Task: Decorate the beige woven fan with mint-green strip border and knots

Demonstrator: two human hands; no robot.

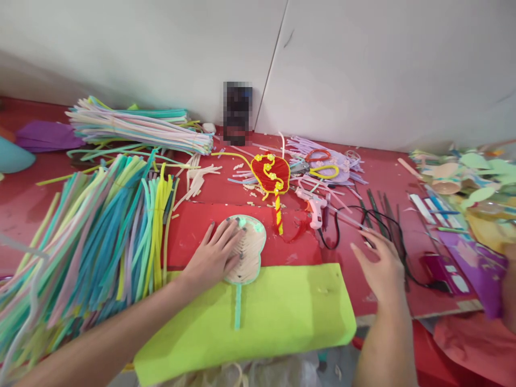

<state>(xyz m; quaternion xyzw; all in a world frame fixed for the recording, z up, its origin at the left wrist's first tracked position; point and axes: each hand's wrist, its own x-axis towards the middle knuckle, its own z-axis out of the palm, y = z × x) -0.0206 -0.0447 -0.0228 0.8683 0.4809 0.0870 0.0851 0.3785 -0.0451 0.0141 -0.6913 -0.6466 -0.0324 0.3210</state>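
Note:
A cream fan-shaped piece (250,258) with a mint-green rim and handle lies half on a lime-green sheet (282,317). Flat on its left side rests my left hand (220,248), fingers spread and covering part of the surface. My right hand (381,263) is over the table to the right, thumb and index finger apart. Its index fingertip is at the end of a thin translucent stick (346,217), which runs back to a pink glue gun (316,208); whether they touch I cannot tell. Beyond lies a red fan (264,174) with yellow edging and a twisted handle.
Bundles of pipe cleaners (116,226) cover the left, with another bundle (141,129) behind. Scissors (318,169) lie on lilac pieces. A black cable (411,274) crosses the right side, near a purple box (447,274). A blurred dark object (237,110) leans against the wall.

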